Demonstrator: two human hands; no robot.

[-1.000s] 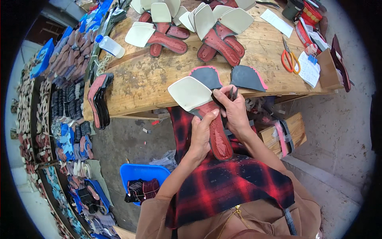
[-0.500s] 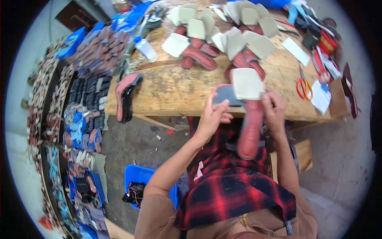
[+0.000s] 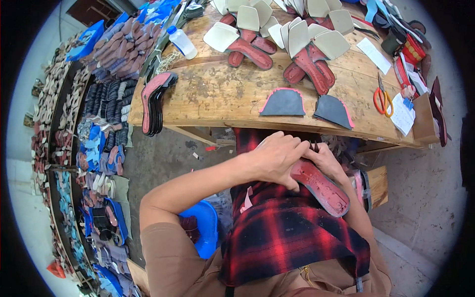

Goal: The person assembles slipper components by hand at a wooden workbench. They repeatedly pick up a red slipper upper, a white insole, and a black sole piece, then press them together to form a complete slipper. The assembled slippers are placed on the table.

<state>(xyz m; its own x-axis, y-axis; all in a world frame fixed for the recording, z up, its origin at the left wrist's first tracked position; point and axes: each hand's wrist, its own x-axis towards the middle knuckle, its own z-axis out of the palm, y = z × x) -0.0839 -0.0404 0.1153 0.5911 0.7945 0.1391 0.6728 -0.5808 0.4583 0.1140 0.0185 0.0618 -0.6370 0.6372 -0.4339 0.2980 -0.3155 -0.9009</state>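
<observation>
A dark red shoe sole (image 3: 324, 190) slants over my lap, its rounded end toward my body. My left hand (image 3: 277, 156) reaches across and closes on the sole's far end. My right hand (image 3: 324, 158) grips that same end from the right, close to the left fingertips. What lies between the fingers is mostly hidden; a small dark tip pokes up there. Just beyond, two dark grey curved pieces with pink edging, one on the left (image 3: 282, 102) and one on the right (image 3: 332, 111), lie on the wooden table's near edge.
Red soles with cream flaps (image 3: 316, 64) lie in clusters on the table (image 3: 208, 99). Orange-handled scissors (image 3: 382, 101) and paper sheets are at the right. At the left are a white bottle (image 3: 182, 43) and stacked pink-and-black soles (image 3: 156, 101). A blue bin (image 3: 210, 222) stands below.
The sole has come down from the table edge to my lap and turned, its cream flap no longer showing. My left hand, open before, now grips it. Both grey pieces have come into full view.
</observation>
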